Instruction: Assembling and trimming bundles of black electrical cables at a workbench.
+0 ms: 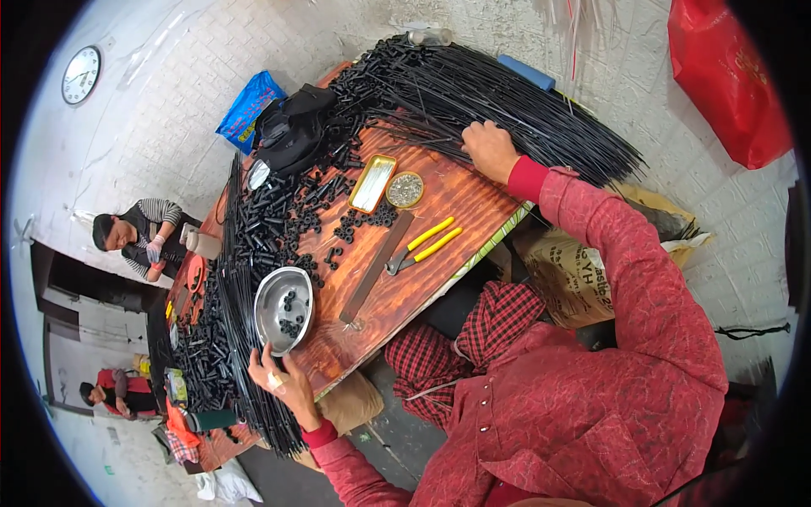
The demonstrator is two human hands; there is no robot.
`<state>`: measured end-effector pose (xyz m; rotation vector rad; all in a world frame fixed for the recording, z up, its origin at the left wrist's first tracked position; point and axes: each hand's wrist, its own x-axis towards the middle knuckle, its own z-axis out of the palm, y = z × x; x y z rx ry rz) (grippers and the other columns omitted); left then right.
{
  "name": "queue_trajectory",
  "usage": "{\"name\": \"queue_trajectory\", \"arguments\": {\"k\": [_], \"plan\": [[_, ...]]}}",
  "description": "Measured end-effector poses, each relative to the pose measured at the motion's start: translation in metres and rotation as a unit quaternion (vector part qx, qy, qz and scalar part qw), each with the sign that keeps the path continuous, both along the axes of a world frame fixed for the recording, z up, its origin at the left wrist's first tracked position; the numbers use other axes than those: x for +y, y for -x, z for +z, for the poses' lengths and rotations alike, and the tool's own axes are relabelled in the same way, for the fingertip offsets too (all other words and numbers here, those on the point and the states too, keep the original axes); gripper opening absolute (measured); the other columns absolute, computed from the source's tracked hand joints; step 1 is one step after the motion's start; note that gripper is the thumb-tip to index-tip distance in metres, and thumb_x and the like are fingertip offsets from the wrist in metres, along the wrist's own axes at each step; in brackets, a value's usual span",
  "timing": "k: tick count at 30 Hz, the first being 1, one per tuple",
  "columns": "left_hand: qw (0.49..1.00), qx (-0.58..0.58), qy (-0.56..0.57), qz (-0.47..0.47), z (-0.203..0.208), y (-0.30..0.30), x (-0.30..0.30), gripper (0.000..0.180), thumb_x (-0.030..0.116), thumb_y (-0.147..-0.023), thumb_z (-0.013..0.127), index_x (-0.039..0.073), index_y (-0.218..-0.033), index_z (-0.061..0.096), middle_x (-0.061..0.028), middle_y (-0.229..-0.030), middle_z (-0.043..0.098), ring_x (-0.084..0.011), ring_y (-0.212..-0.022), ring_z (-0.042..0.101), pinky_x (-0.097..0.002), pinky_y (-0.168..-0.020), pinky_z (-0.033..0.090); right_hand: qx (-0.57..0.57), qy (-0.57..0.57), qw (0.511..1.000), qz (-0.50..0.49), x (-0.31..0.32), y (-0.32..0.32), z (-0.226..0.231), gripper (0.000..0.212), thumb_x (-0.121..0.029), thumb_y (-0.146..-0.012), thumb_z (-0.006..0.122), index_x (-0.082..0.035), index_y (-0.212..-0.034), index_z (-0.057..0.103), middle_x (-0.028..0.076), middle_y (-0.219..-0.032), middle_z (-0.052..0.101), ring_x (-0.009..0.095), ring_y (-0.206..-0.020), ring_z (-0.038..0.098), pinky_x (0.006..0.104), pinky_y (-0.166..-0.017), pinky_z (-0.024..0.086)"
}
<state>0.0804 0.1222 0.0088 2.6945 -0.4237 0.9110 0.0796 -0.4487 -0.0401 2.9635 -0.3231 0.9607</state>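
Observation:
My left hand (284, 382) is open, its fingers spread beside the lower rim of a metal bowl (306, 331). A pale patch shows on the back of this hand. Several small black pieces (290, 326) lie in the bowl. Thin black rods (245, 338) run in a bundle just left of that hand. At the far right of the table, my right hand (490, 150) is closed over the near edge of a large spread of long black rods (541, 118). Its fingers are curled round some of them; how many is hidden.
Yellow-handled pliers (432, 243) lie beside a dark flat bar (377, 269). Behind them are a yellow tray (372, 183) and a round dish of small metal bits (405, 190). Black tubular parts (262, 211) cover the table's left side. Two people (139, 237) are at the left.

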Motion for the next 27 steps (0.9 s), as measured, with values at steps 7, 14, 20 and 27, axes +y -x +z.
{"name": "queue_trajectory", "arguments": {"k": [7, 14, 20, 27], "plan": [[0.998, 0.038, 0.013, -0.057, -0.013, 0.015, -0.024, 0.033, 0.006, -0.087, 0.06, 0.003, -0.119, 0.06, -0.0196, -0.126, 0.049, -0.0368, -0.124, 0.043, -0.0464, -0.105, 0.034, 0.099, -0.106, 0.989, 0.002, -0.011, -0.011, -0.015, 0.029, -0.031, -0.082, 0.072, -0.003, -0.089, 0.066, 0.019, -0.088, 0.067, 0.037, -0.079, 0.068, 0.0468, -0.069, 0.053], [0.997, 0.051, 0.036, -0.044, -0.015, 0.021, -0.016, 0.03, 0.007, -0.089, 0.06, 0.003, -0.119, 0.061, -0.018, -0.126, 0.05, -0.0349, -0.123, 0.044, -0.0446, -0.104, 0.036, 0.026, -0.268, 0.962, -0.037, -0.035, -0.032, 0.011, 0.035, -0.036, -0.087, 0.06, -0.001, -0.089, 0.063, 0.019, -0.088, 0.069, 0.038, -0.082, 0.067, 0.0475, -0.072, 0.051], [0.996, 0.047, 0.047, -0.053, -0.01, 0.021, -0.027, 0.027, 0.008, -0.091, 0.059, 0.001, -0.117, 0.061, -0.0171, -0.124, 0.051, -0.0337, -0.122, 0.045, -0.0433, -0.103, 0.037, -0.053, -0.655, 0.739, 0.149, -0.034, -0.034, 0.075, 0.022, -0.028, -0.1, 0.051, -0.007, -0.095, 0.052, -0.003, -0.068, 0.05, 0.004, -0.048, 0.037, 0.0224, -0.042, 0.029], [0.998, 0.009, 0.016, -0.052, -0.014, 0.022, -0.01, 0.031, 0.017, -0.086, 0.065, 0.005, -0.114, 0.064, -0.0168, -0.12, 0.056, -0.033, -0.116, 0.05, -0.0443, -0.098, 0.039, -0.14, -0.44, 0.798, 0.387, 0.0, -0.047, 0.149, 0.031, -0.015, -0.09, 0.053, -0.001, -0.116, 0.062, -0.002, -0.08, 0.05, 0.005, -0.064, 0.047, 0.0183, -0.051, 0.037]]}}
